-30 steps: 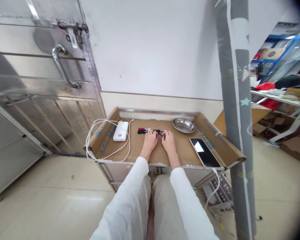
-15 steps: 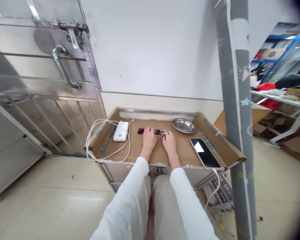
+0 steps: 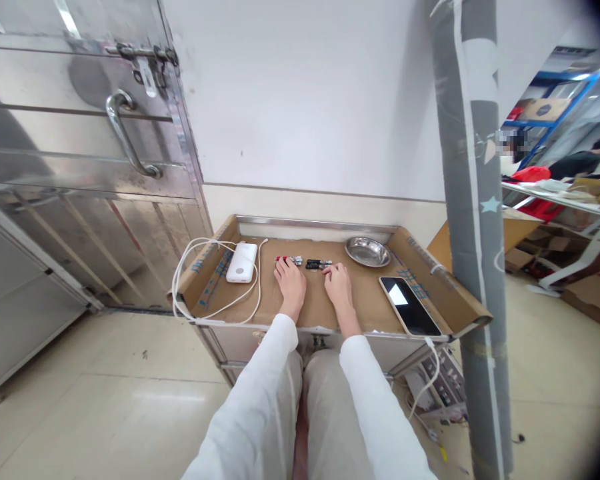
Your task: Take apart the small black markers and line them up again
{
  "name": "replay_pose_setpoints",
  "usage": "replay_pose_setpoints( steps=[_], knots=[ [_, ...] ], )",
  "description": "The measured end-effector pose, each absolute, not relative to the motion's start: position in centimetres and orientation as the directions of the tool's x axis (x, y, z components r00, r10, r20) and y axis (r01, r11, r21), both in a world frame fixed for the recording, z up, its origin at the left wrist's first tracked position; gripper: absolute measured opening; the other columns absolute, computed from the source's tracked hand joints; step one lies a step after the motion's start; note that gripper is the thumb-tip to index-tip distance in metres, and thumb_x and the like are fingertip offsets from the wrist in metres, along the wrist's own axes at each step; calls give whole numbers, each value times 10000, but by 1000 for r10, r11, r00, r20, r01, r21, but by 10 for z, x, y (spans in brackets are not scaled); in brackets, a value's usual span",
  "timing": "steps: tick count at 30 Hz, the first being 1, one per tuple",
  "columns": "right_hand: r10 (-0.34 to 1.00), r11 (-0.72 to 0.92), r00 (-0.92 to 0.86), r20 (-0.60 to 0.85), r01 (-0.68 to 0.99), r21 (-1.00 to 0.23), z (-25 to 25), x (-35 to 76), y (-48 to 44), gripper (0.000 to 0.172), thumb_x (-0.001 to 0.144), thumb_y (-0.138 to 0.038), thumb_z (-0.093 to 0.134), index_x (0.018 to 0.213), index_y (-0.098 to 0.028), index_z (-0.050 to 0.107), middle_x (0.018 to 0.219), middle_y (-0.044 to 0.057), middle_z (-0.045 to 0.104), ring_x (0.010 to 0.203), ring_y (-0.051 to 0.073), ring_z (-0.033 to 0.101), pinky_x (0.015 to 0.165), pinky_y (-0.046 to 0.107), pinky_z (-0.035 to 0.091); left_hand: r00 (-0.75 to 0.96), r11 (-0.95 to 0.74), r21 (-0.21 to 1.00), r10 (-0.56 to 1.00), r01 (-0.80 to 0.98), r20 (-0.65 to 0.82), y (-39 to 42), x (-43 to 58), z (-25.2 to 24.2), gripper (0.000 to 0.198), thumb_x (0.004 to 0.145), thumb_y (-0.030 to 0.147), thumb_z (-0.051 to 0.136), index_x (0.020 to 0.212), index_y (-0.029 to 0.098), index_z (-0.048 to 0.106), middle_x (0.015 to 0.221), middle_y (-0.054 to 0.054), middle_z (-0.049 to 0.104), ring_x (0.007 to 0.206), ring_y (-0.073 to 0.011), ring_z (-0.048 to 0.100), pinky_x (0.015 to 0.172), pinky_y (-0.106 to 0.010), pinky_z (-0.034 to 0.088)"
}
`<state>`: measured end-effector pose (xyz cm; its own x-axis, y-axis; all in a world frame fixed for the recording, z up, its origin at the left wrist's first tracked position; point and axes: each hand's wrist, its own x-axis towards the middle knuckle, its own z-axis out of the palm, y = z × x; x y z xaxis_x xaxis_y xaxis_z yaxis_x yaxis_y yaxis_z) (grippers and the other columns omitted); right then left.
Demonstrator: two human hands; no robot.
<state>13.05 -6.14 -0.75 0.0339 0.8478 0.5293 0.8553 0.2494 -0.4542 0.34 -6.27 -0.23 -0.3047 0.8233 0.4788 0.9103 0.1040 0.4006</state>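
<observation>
On the brown cardboard tabletop [image 3: 315, 300] lie slim pen-like pieces in two small groups with a gap between them. The left group, red and dark pens [image 3: 296, 261] with silvery ends pointing right, is partly covered by the fingers of my left hand [image 3: 291, 283], which curl over it. The right group is black pen pieces [image 3: 319, 265], lying side by side. My right hand [image 3: 339, 285] has its bent fingertips at the right end of these black pieces, touching them. Whether they are caps or barrels is too small to tell.
A white power bank [image 3: 241, 263] with a looped white cable [image 3: 258, 293] lies at the left. A shallow steel dish [image 3: 368, 251] stands back right, and a phone [image 3: 410, 305] lies front right. Raised cardboard flaps [image 3: 430, 273] border the sides. A wrapped grey pole [image 3: 485, 267] rises at right.
My left hand has shifted left with the red and dark pens, opening a gap between the two groups. Silvery ends now show. My right hand has stayed nearly in place.
</observation>
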Motion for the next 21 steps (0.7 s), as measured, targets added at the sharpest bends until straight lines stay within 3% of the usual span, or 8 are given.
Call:
replay_pose_setpoints(
  steps=[8, 15, 21],
  knots=[
    [840, 292, 8, 543, 836, -464, -8, 130, -61, 299, 809, -83, 355, 821, -165, 642, 913, 93, 557, 879, 198, 498, 836, 316, 397, -338, 176, 355, 816, 918, 469, -68, 4, 5, 271, 865, 53, 276, 1027, 102, 488, 1068, -177, 536, 1008, -255, 511, 861, -400, 411],
    [831, 212, 72, 552, 876, -434, -5, 131, -62, 252, 801, -104, 391, 743, -178, 624, 851, 88, 534, 823, 204, 478, 794, 335, 369, -301, 152, 335, 839, 930, 453, -66, 4, 2, 238, 877, 101, 327, 1049, 94, 492, 1043, -167, 540, 1022, -280, 507, 870, -422, 404],
    [838, 154, 92, 537, 905, -397, -5, 130, -63, 243, 807, -107, 398, 791, -170, 632, 877, 99, 542, 832, 207, 480, 776, 334, 350, -277, 122, 350, 856, 929, 437, -64, 3, 1, 251, 894, 97, 308, 1074, 79, 482, 1062, -171, 536, 1027, -271, 515, 877, -409, 408]
  ],
)
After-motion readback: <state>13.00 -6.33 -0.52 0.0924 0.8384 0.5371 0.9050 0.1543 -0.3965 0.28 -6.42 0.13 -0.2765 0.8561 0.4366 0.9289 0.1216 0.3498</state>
